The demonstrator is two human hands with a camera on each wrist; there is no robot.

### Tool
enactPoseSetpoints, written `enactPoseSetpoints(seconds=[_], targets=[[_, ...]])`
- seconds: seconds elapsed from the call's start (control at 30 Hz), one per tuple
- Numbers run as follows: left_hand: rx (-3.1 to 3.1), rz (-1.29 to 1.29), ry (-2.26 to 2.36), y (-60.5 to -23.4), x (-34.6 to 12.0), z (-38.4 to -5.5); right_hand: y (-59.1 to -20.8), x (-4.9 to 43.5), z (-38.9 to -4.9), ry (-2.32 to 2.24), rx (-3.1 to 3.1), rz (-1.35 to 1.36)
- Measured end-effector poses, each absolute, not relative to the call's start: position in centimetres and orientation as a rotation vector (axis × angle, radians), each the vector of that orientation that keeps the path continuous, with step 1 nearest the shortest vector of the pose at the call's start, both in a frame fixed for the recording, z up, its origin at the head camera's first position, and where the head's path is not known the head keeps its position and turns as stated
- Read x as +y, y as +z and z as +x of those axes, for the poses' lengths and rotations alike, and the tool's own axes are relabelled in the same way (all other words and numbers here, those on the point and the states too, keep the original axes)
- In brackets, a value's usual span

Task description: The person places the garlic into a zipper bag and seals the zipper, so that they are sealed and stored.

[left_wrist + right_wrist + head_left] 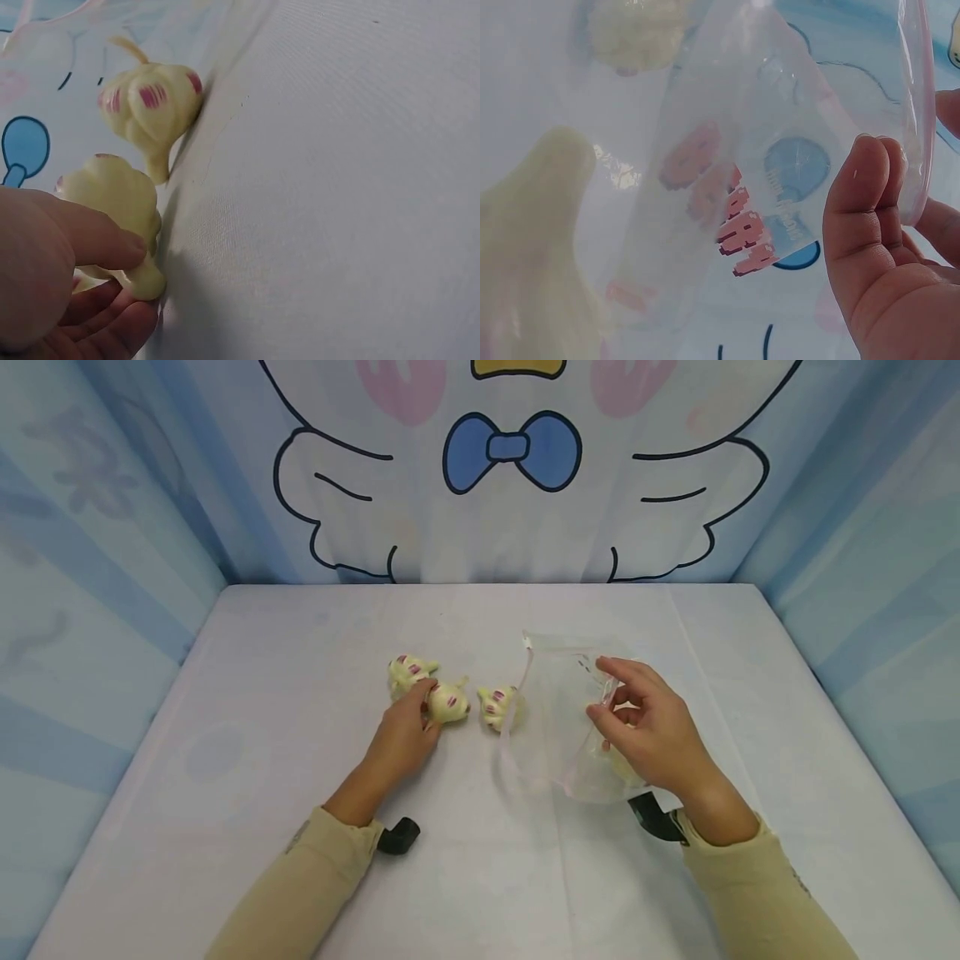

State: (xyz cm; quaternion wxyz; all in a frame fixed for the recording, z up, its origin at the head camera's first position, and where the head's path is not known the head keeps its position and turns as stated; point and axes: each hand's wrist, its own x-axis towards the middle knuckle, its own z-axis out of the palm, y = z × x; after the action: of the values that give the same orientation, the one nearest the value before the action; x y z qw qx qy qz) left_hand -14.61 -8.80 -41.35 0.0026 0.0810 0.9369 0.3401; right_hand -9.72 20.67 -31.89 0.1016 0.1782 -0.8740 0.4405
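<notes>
My left hand (405,735) pinches a cream toy garlic bulb (448,703) with purple marks, low over the white table. In the left wrist view the thumb crosses the neck of this garlic bulb (112,195), with other fingers beneath. Just behind the hand lies a second garlic bulb (407,669); a third garlic bulb (495,707) sits by the bag's left edge. My right hand (656,727) grips a clear plastic bag (555,710) by its pink-edged side. Through the film in the right wrist view shows a blurred garlic bulb (536,240), beside pink printed lettering.
The white table (247,760) is bounded by a printed cloth backdrop (510,527) behind and blue patterned curtains (97,610) at the sides. Black wrist mounts (399,837) protrude near both sleeves.
</notes>
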Motion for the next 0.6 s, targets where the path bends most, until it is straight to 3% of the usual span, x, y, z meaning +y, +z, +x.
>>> enactPoseSetpoints(seconds=[0.6], targets=[[2.942,0.274,1.01,-38.1,-10.0,-13.2,-31.8,20.8,-9.8,1.293,-2.597,0.5]])
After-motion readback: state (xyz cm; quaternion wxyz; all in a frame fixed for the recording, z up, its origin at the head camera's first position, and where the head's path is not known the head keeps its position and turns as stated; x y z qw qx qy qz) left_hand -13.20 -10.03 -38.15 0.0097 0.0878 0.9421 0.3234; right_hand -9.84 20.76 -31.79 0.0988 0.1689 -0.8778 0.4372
